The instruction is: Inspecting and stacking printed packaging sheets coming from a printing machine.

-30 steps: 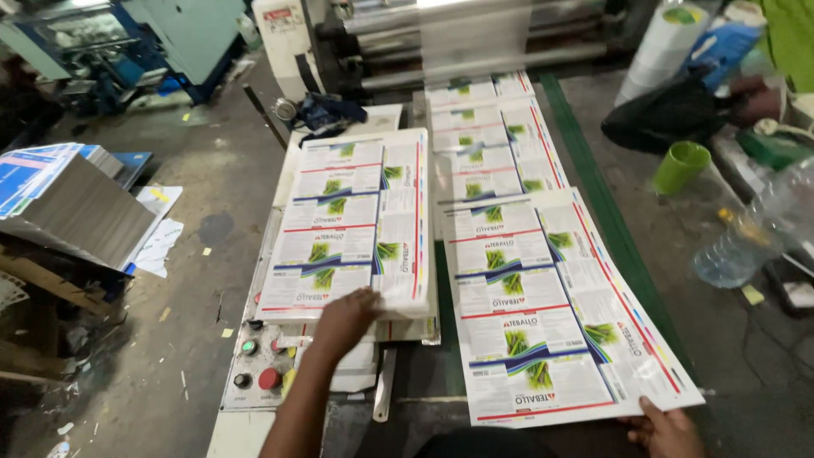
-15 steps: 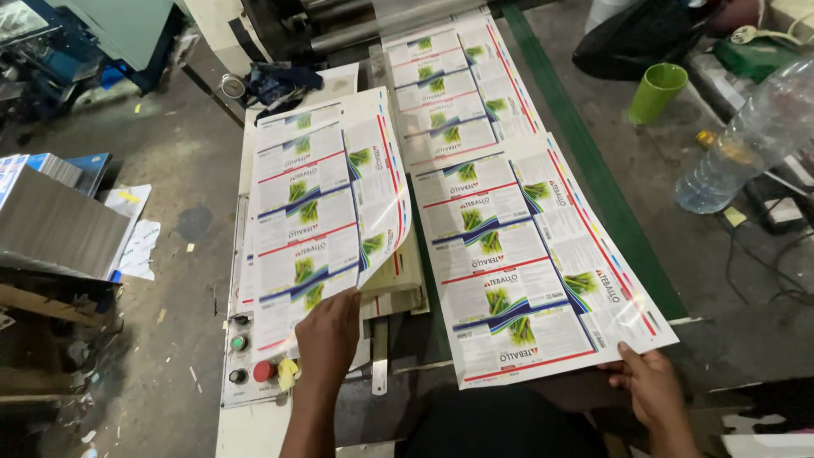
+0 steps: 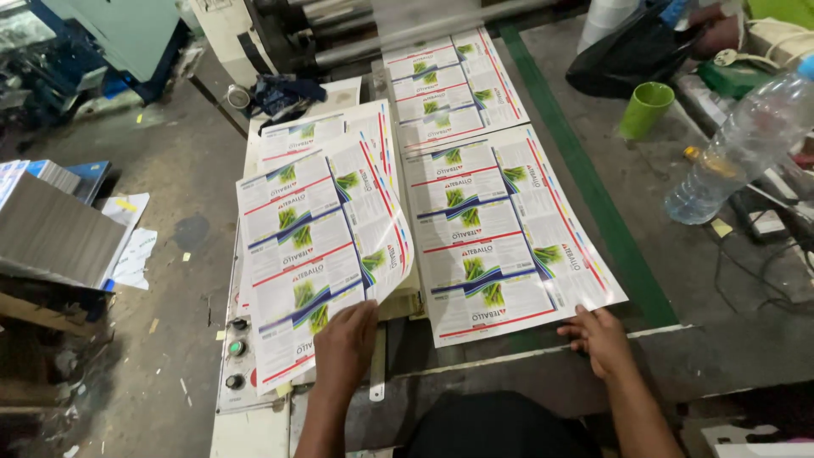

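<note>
My left hand [image 3: 343,343] grips the near edge of a glossy printed sheet [image 3: 318,246], white with green plant pictures and red and blue stripes, and lifts it off the stack [image 3: 297,140] on the left of the machine table. My right hand [image 3: 599,337] rests with its fingers on the near right corner of another printed sheet [image 3: 500,229] that lies flat. That sheet is the end of a printed web [image 3: 445,80] running out from the rollers at the top.
A control panel with round buttons [image 3: 237,348] sits left of my left hand. A green cup [image 3: 644,108], a clear plastic bottle [image 3: 742,144] and cables lie on the right. A green strip [image 3: 585,182] runs along the table. A pile of sheets [image 3: 55,229] stands on the left floor.
My left hand has raised the left sheet's near edge higher, so it curls up off the stack. My right hand stays at the right sheet's near corner. The view has shifted closer.
</note>
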